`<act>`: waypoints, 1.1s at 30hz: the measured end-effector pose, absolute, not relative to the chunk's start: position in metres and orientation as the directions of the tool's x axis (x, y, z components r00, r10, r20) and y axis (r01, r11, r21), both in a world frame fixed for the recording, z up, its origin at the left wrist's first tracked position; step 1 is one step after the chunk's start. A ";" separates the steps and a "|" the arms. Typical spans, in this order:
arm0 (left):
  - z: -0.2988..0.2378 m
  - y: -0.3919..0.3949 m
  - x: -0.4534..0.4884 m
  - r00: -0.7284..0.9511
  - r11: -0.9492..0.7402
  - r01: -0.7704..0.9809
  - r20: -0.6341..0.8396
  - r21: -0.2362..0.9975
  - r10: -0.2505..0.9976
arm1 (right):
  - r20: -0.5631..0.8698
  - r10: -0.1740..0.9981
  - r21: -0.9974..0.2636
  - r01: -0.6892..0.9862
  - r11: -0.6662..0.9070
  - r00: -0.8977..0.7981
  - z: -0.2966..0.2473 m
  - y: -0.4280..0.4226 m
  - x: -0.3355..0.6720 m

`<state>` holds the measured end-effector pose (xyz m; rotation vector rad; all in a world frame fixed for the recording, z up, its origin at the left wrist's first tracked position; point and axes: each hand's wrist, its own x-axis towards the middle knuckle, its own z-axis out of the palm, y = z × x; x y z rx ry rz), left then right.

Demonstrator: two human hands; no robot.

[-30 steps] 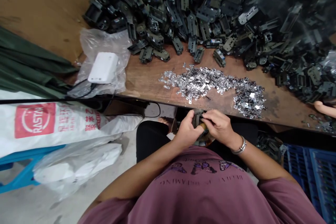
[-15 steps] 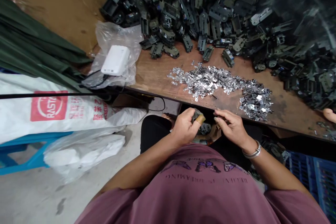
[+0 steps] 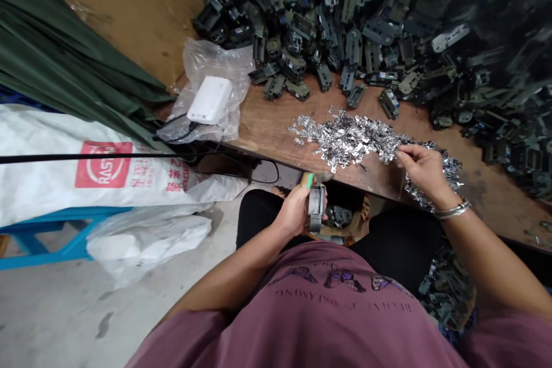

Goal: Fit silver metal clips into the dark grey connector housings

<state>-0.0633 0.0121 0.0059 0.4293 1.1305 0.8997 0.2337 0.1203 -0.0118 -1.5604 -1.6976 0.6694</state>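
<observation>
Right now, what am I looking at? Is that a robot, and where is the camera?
There's no robot here, just a person using two bare hands. The camera is worn on the person's head and looks down, so you see their maroon T-shirt from above. On the wooden table lie a big heap of dark parts and a pile of small silver metal bits. The left hand holds one dark part above the person's lap. The right hand reaches out to the silver bits. Nearby, a white box sits on a clear plastic bag.
</observation>
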 end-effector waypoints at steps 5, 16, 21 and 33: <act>-0.026 0.015 -0.069 0.311 0.525 0.041 -0.510 0.850 0.802 | 0.300 0.954 -0.555 0.817 0.157 0.020 -0.018 0.176 0.235; -0.099 0.029 -0.041 0.174 0.272 0.532 -0.417 0.802 0.892 | 0.149 0.978 -0.325 0.942 -0.089 0.144 -0.008 0.254 0.195; -0.078 0.019 -0.040 0.345 0.231 0.319 -0.339 0.919 0.875 | 0.010 0.993 -0.820 0.569 -0.061 0.121 0.009 0.199 0.195; -0.022 0.006 -0.029 0.453 0.525 -0.420 -0.330 0.740 0.828 | -0.219 0.903 -0.886 0.462 -0.025 -0.371 0.010 0.023 0.183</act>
